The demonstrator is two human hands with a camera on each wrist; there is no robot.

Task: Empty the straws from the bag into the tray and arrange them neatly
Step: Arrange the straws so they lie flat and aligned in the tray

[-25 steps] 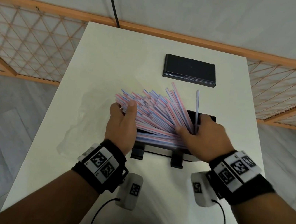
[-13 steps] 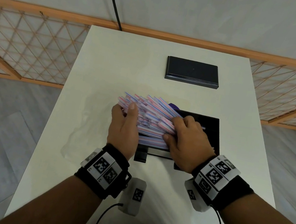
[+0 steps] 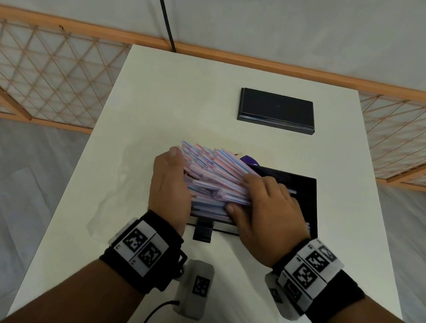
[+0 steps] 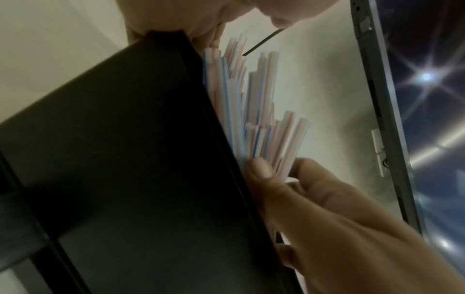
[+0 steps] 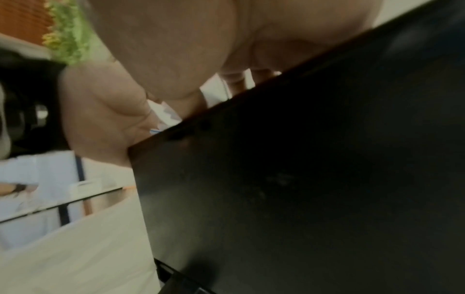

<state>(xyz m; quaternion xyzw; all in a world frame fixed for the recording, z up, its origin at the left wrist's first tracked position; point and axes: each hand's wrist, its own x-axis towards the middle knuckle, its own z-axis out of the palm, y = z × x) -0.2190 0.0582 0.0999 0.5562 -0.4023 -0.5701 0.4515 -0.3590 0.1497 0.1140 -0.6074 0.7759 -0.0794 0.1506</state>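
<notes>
On the desk [image 3: 160, 97], in the tray [image 3: 308, 201], straws [image 3: 213, 172] overhanging its left rim are clasped by the left hand [image 3: 170, 185] at their ends and the right hand [image 3: 268, 212] across the top, and are judged light, slick, kinkable, best squeezed as one bundle.

I'm looking at what seems a partitioned indoor work booth: a plain white table [image 3: 176, 105] against a white wall [image 3: 284, 19], orange lattice fencing [image 3: 39, 69] either side, grey plank floor [image 3: 7, 184].
</notes>
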